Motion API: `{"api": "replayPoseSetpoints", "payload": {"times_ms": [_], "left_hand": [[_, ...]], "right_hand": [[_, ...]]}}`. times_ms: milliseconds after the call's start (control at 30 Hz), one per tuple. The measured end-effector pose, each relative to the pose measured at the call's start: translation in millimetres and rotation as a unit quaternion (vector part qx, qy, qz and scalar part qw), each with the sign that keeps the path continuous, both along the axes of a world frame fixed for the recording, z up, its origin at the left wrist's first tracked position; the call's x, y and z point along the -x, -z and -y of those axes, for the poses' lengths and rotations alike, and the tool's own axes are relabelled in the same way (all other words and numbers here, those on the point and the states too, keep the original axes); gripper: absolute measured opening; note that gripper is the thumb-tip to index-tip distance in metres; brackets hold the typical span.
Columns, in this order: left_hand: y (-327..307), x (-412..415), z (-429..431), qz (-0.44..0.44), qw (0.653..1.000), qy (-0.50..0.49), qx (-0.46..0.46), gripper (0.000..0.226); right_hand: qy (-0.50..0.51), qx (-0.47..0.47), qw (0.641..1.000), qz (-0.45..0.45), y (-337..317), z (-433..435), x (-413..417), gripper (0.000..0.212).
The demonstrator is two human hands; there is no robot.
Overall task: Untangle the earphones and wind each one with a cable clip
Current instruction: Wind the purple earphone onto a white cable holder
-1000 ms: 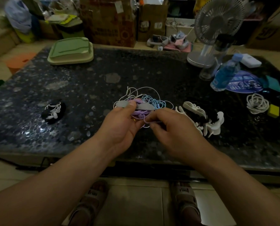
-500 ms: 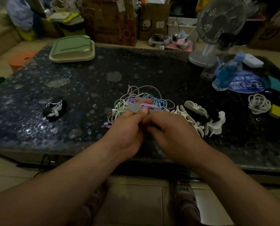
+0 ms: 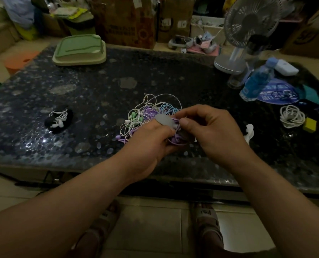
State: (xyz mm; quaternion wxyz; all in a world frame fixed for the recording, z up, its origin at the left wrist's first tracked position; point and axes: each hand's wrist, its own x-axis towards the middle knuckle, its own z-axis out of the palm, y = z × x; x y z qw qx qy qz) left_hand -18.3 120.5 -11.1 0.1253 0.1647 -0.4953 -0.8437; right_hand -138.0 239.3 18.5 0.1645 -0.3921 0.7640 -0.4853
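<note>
Grey cable clip [image 3: 165,120] pinched between both hands, purple earphones [image 3: 174,139] underneath

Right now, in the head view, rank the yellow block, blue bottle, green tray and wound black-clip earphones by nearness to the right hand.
1. Yellow block, right.
2. Blue bottle, far right.
3. Black-clip earphones, left.
4. Green tray, far left.

Measured from the right hand.

Head view, downward (hands close).
</note>
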Motion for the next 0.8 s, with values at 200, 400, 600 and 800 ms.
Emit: {"api": "replayPoseSetpoints", "payload": {"times_ms": [200,400,600,800], "left_hand": [[-1.5,-1.5,-1.9,0.004,1.0,0.009,0.022,0.033],[2.5,-0.1,-1.5,0.008,0.999,0.017,0.034,0.036],[2.3,1.9,1.4,0.026,0.998,0.027,0.053,0.032],[1.9,-3.6,5.4,0.032,0.994,0.06,0.089,0.03]], "right_hand": [[0.014,0.012,0.999,0.049,-1.3,-0.3,-0.9,0.011],[-0.002,-0.013,0.999,0.038,0.7,1.9,1.0,0.009],[-0.006,-0.026,0.997,0.067,1.6,0.1,6.3,0.01],[-0.015,-0.025,0.998,0.06,3.3,2.0,4.6,0.006]]}}
